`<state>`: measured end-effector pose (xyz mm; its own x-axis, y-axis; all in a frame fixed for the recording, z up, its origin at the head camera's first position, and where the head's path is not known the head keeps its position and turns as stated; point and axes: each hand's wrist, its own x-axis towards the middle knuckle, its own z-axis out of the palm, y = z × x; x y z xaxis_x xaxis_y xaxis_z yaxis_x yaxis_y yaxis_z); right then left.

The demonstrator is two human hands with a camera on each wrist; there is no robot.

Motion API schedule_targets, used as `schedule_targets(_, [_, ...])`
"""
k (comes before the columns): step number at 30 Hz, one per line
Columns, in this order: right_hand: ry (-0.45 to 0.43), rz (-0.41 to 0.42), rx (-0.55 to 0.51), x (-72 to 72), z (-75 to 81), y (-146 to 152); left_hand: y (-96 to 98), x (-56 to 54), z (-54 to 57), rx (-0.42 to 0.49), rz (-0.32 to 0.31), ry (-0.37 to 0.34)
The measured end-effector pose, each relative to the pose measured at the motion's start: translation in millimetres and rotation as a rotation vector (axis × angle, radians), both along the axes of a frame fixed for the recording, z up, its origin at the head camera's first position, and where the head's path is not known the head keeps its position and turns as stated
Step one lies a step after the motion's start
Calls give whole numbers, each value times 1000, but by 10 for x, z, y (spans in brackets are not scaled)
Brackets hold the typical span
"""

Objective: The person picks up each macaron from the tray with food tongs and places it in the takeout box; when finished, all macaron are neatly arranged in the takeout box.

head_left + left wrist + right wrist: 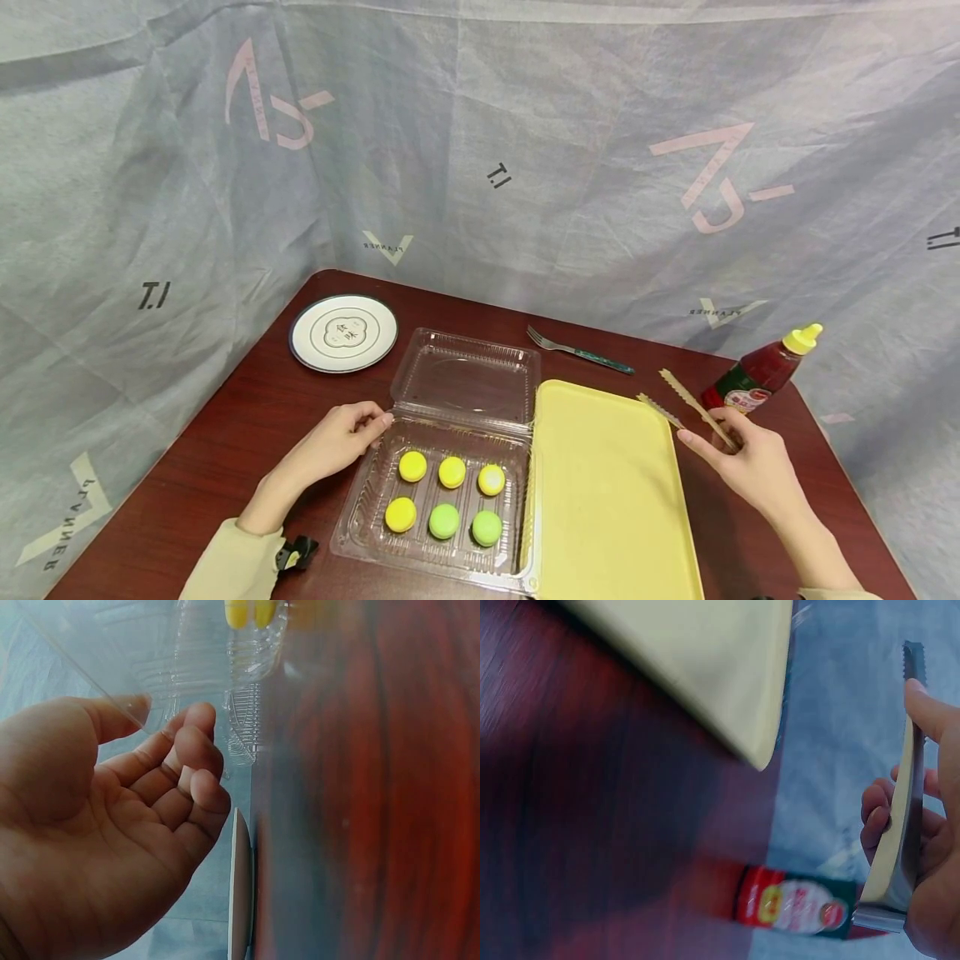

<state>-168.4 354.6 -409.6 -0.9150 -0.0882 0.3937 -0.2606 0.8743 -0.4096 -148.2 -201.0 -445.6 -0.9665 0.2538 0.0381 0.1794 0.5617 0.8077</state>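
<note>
A clear plastic clamshell box lies with its lid folded back. Inside sit several yellow macarons and two green macarons in two rows. My left hand pinches the box's left rim near the hinge; in the left wrist view the thumb lies against the clear plastic. My right hand holds a pair of tongs, whose toothed arms stand apart over the top right corner of the yellow tray. Nothing is between the tong tips.
A sauce bottle with a yellow cap stands just behind my right hand. The fork lies beyond the tray, and a white plate sits at the back left. Grey printed cloth hangs behind the dark red table.
</note>
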Motion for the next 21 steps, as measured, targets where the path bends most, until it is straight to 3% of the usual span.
schedule_targets(8, [-68, -101, 0, 3, -147, 284, 1, -1, -1, -1, 2, 0])
schedule_targets(21, [-229, -202, 101, 59, -315, 556, 1, 1, -4, -3, 1, 0])
